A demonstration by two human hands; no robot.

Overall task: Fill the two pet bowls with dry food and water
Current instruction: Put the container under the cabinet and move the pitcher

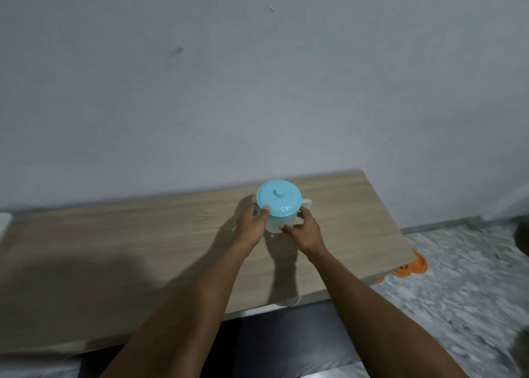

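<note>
Stretching across the view was the wooden table (128, 249), set against a plain wall. Off its right end lay speckled floor (463, 286), with something orange (413, 266) poking out from under the corner. It might have been a pet bowl, but it was too hidden to call.

Toward the table's far edge stood the pale, translucent jug (274, 225), upright, with its turquoise lid (283, 203) seated on top. How full it was could not be told.

Both hands were on it. The left hand (252, 224) wrapped the left side, fingers curled round the wall and thumb (266, 208) pressed on the lid's rim. The right hand (305, 230) cupped the near right side, thumb and fingers curled onto the body, just below the side handle (307, 203), which it was not holding.

That looked like the danger. A smooth plastic wall gripped by the sides could slip if the jug was heavy with water. The lid looked merely seated, so an upward nudge from that thumb, or a tilted lift, could send it sliding off. Any slosh would wet the table before a bowl was reached.

The little knob (277, 192) on top sat untouched.
</note>
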